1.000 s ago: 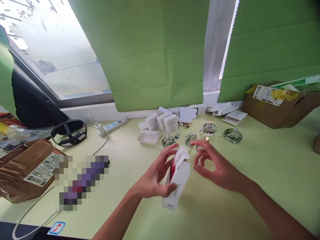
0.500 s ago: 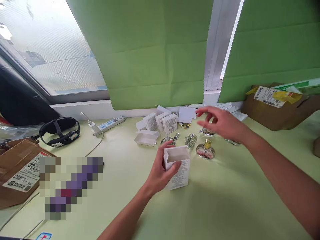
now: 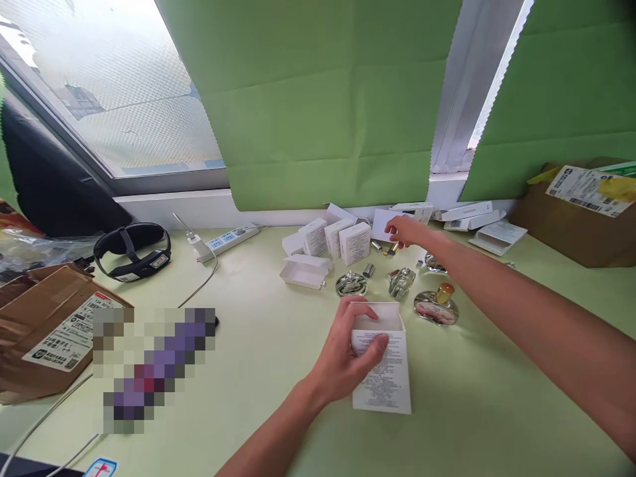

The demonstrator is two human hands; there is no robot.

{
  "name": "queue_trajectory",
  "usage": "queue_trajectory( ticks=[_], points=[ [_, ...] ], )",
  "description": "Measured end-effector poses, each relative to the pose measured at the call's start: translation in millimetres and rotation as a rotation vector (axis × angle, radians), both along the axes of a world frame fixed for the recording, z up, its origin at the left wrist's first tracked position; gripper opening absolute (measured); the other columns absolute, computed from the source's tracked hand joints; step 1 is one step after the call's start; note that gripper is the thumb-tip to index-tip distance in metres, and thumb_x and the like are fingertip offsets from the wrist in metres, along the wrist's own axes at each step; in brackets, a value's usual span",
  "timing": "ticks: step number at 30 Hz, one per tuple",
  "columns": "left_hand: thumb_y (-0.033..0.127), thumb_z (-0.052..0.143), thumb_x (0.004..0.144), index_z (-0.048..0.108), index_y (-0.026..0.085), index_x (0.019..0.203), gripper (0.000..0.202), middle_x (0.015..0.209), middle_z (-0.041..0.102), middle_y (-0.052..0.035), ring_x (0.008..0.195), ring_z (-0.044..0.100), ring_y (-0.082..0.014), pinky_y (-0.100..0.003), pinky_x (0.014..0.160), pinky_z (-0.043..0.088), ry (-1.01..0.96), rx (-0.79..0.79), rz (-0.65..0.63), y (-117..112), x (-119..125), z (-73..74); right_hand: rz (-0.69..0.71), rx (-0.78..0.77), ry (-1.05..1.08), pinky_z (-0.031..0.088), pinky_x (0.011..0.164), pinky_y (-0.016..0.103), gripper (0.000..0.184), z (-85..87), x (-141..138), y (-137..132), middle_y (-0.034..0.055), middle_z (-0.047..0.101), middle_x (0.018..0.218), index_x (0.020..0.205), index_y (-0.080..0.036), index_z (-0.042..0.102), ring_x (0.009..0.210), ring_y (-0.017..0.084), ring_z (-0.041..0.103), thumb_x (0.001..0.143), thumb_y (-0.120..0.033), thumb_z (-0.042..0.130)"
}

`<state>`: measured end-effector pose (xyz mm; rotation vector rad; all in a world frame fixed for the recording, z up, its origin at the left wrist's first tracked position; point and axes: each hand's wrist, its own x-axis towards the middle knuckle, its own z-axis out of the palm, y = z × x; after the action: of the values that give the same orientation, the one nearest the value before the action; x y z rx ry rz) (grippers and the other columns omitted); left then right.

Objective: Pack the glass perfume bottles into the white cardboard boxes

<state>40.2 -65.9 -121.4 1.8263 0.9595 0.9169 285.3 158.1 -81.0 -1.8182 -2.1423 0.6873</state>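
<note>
- Here, the left hand (image 3: 348, 351) grips an open white box (image 3: 385, 371) that stands upright on the pale green table (image 3: 248, 397), front and middle of the view
- Its thumb presses across the printed front face, while the fingers curl over the top rim and the far left side; the wrist is bent a little and the forearm rises at a slant from the lower edge
- The box's top is open and shows a white inside; fine print covers the face turned to the camera
- The right hand (image 3: 405, 232) is stretched far forward, with the arm almost straight from the lower right corner across the table towards the window sill
- Its fingers are bunched narrow, tips pointing left at a white card (image 3: 381, 222) and just above a small gold cap (image 3: 392, 250); whether they pinch anything cannot be told
- A round perfume bottle (image 3: 437, 308) with a gold stopper sits beside that forearm, just right of the box and apart from it
- A clear glass bottle (image 3: 351, 285) and a faceted glass bottle (image 3: 401, 281) stand just behind the box, not touching it
- A row of small white cartons (image 3: 338, 238) lines up near the sill, with a flat open carton (image 3: 304, 271) lying in front of them
- Well to the left lie a power strip (image 3: 226, 240), a black headband (image 3: 132, 252) and a brown cardboard parcel (image 3: 50, 324)
</note>
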Motion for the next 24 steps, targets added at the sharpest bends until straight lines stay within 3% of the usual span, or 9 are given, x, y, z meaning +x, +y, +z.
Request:
queue_trajectory(
  ticks=[3,6,10,12,15,16,19,21,24],
  points=[
    [0.039,0.054,0.094,0.05,0.025,0.113,0.023,0.13,0.044,-0.0099,0.119,0.052,-0.0257,-0.041,0.098,0.049,0.065,-0.051,-0.038,-1.1,2.2,4.4,-0.058,0.108,0.125,0.059,0.071,0.036,0.031,18.3,8.2,-5.9,0.0128,0.062,0.124,0.122,-0.015,0.06,0.085,0.018,0.069,0.094,-0.028,0.061],
    [0.037,0.053,0.094,0.05,0.027,0.118,0.027,0.143,0.035,-0.0105,0.124,0.05,-0.0264,-0.042,0.097,0.051,0.132,-0.065,-0.033,-5.1,5.3,0.6,-0.124,0.238,0.276,0.057,0.056,0.032,0.026,47.6,22.9,-28.3,0.0158,0.062,0.126,0.117,-0.013,0.063,0.065,0.014,0.07,0.092,-0.022,0.061],
    [0.034,0.058,0.092,0.051,0.028,0.125,0.034,0.149,0.033,-0.0093,0.141,0.03,-0.0314,-0.053,0.114,0.034,0.231,0.105,0.08,-8.6,12.2,-1.3,-0.168,0.389,0.521,0.057,0.061,0.028,0.032,81.9,44.3,-80.3,0.0141,0.066,0.117,0.119,-0.012,0.062,0.073,0.015,0.072,0.092,-0.029,0.062],
    [0.038,0.057,0.093,0.049,0.026,0.128,0.037,0.144,0.041,-0.011,0.138,0.036,-0.0305,-0.054,0.115,0.032,0.133,0.14,0.148,-3.4,17.0,9.9,-0.173,0.437,0.595,0.057,0.064,0.029,0.037,90.4,52.6,-107.2,0.0133,0.066,0.116,0.119,-0.013,0.062,0.075,0.015,0.072,0.09,-0.035,0.066],
    [0.053,0.045,0.097,0.043,0.021,0.133,0.048,0.124,0.057,-0.0138,0.112,0.06,-0.0265,-0.046,0.095,0.052,-0.239,-0.074,0.137,20.4,24.1,43.9,-0.143,0.473,0.757,0.057,0.067,0.032,0.037,92.0,58.8,-139.1,0.009,0.071,0.101,0.112,-0.019,0.068,0.082,0.019,0.072,0.084,-0.043,0.072],
    [0.059,0.04,0.096,0.039,0.019,0.136,0.056,0.122,0.059,-0.0147,0.104,0.063,-0.0269,-0.046,0.087,0.056,-0.355,-0.202,0.109,32.2,25.9,57.0,-0.135,0.469,0.808,0.058,0.068,0.033,0.034,90.6,59.0,-147.1,0.0077,0.072,0.095,0.107,-0.02,0.07,0.083,0.02,0.071,0.083,-0.043,0.074],
    [0.069,0.042,0.091,0.041,0.017,0.136,0.069,0.121,0.062,-0.0162,0.092,0.068,-0.0267,-0.043,0.078,0.058,-0.554,-0.444,0.004,70.8,29.4,87.7,-0.064,0.407,0.861,0.059,0.076,0.037,0.024,85.1,56.2,-164.4,0.0053,0.072,0.09,0.096,-0.023,0.075,0.083,0.019,0.069,0.082,-0.042,0.075],
    [0.069,0.043,0.09,0.05,0.018,0.128,0.064,0.112,0.066,-0.0123,0.088,0.068,-0.0239,-0.036,0.072,0.057,-0.613,-0.507,-0.035,90.6,31.2,95.5,0.034,0.355,0.829,0.058,0.08,0.036,0.019,81.6,54.1,-171.2,0.0044,0.07,0.098,0.095,-0.025,0.076,0.086,0.017,0.066,0.083,-0.04,0.075],
    [0.066,0.045,0.091,0.06,0.019,0.117,0.055,0.099,0.069,-0.0073,0.083,0.066,-0.0198,-0.027,0.064,0.053,-0.578,-0.52,-0.103,101.5,34.9,91.6,0.134,0.273,0.767,0.056,0.077,0.034,0.019,75.9,54.6,-173.6,0.0046,0.067,0.107,0.095,-0.027,0.078,0.086,0.017,0.063,0.083,-0.04,0.075]
  ],
)
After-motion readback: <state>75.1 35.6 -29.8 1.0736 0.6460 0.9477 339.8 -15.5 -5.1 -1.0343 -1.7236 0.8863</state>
